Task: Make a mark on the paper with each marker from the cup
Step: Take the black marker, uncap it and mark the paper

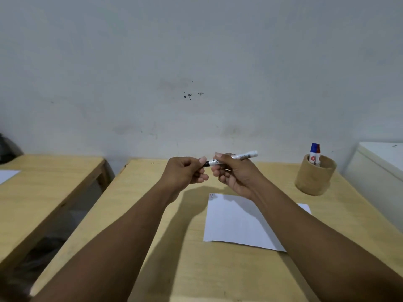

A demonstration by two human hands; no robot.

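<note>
**Desk:** What did the frame show, from the left?

**Photographer:** A second table (43, 177) stood at far left, apart from the work. At centre, above the tabletop (174, 258), the left hand (185, 171) had its fingers (201, 160) pinched together on the black cap end of a marker (233, 158). The right hand (234, 172) was clamped around the white barrel, which stuck out to the right. Both hands hung in the air, just behind the paper (235, 223).

**Desk:** And the paper?

**Photographer:** It lay flat below the right forearm and carried one short dark mark (212, 195) at its far left corner. Further right stood the cup (314, 177), with a blue-capped marker (313, 151) and a red-capped marker (318, 152) upright inside.

**Desk:** Cap coming off or going on?

**Photographer:** I could not tell. With one mark down, recapping seemed likelier.

**Desk:** The risk?

**Photographer:** A cap not pushed home could drop loose and leave ink on fingers or wood. The reach to the cup passed over an unweighted sheet, so a dragging forearm could shift it.
</note>
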